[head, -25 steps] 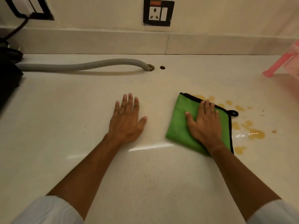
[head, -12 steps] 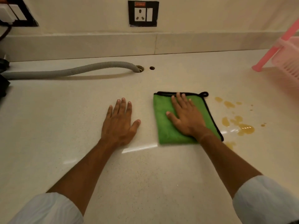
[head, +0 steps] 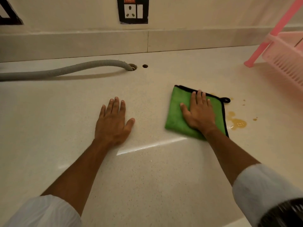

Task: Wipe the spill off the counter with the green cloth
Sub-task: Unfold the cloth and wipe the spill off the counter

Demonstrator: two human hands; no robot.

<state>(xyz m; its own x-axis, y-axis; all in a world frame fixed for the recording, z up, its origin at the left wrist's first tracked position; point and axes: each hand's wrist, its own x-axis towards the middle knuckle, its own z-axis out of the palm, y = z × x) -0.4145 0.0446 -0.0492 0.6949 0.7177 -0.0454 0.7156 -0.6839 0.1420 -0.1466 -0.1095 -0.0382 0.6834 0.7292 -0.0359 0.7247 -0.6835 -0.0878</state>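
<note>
The green cloth (head: 176, 112), edged in black with a small hanging loop, lies flat on the pale counter (head: 147, 169) right of centre. My right hand (head: 199, 114) presses down flat on it, fingers spread and pointing toward the wall. An amber spill (head: 237, 122) sits just past the cloth's right edge, with a few small drops (head: 255, 119) further right. My left hand (head: 113, 123) rests palm down on the bare counter to the left of the cloth, holding nothing.
A grey corrugated hose (head: 65, 70) runs from the left into a hole (head: 133, 67) in the counter, beside a smaller hole (head: 145, 66). A pink plastic rack (head: 285, 61) stands at the back right. A wall socket (head: 133, 11) is above.
My right hand slid the cloth left off the spill, then back right over its left drops. Fewer drops show now. My left hand stayed planted.
</note>
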